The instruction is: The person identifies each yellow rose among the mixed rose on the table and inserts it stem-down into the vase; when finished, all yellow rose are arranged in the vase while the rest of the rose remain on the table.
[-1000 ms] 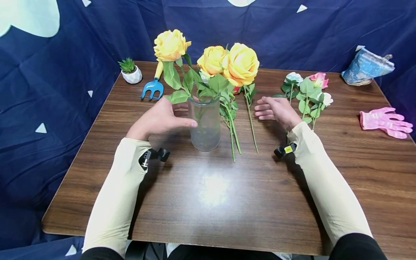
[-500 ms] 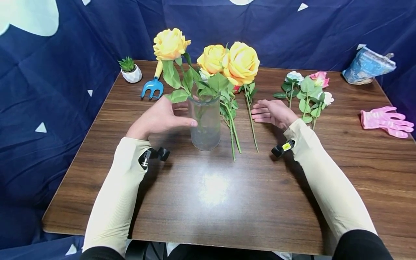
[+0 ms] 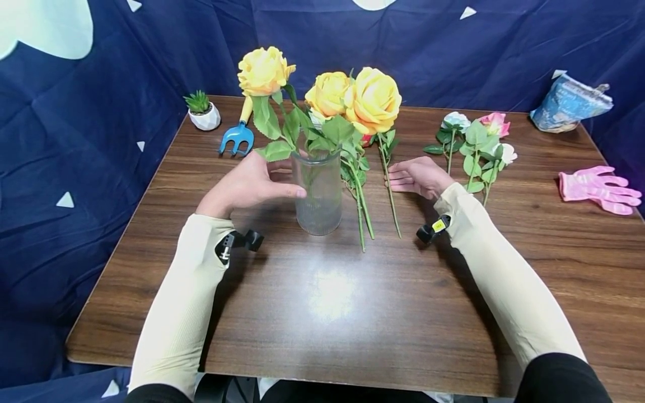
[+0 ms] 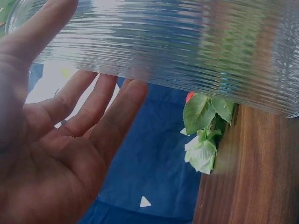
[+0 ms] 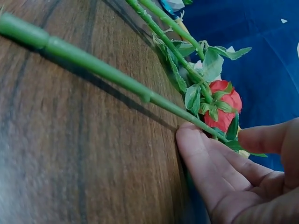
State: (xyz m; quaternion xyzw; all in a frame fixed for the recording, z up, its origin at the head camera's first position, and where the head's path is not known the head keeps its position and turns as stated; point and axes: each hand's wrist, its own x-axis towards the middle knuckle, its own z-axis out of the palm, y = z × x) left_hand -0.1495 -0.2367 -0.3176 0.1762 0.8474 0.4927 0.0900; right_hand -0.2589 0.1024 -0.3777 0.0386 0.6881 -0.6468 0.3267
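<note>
My left hand (image 3: pixel 247 184) is wrapped around the ribbed glass vase (image 3: pixel 318 193): thumb across the front, fingers behind it, as the left wrist view shows through the glass. The vase stands upright on the wooden table (image 3: pixel 353 302), a bit left of centre, with yellow roses (image 3: pixel 353 98) in it.

My right hand (image 3: pixel 418 176) is flat and relaxed, gripping nothing. Its fingertips (image 5: pixel 198 144) touch the stem of the red rose (image 5: pixel 223 106), which lies on the table just right of the vase. Two more stems lie between that one and the vase.

Behind my right hand lies a bunch of white and pink flowers (image 3: pixel 478 143). A pink glove (image 3: pixel 599 189) is at the right edge and a blue bag (image 3: pixel 569 103) at the far right corner. A small potted plant (image 3: pixel 202 111) and a blue hand fork (image 3: pixel 237 137) are at the far left.
</note>
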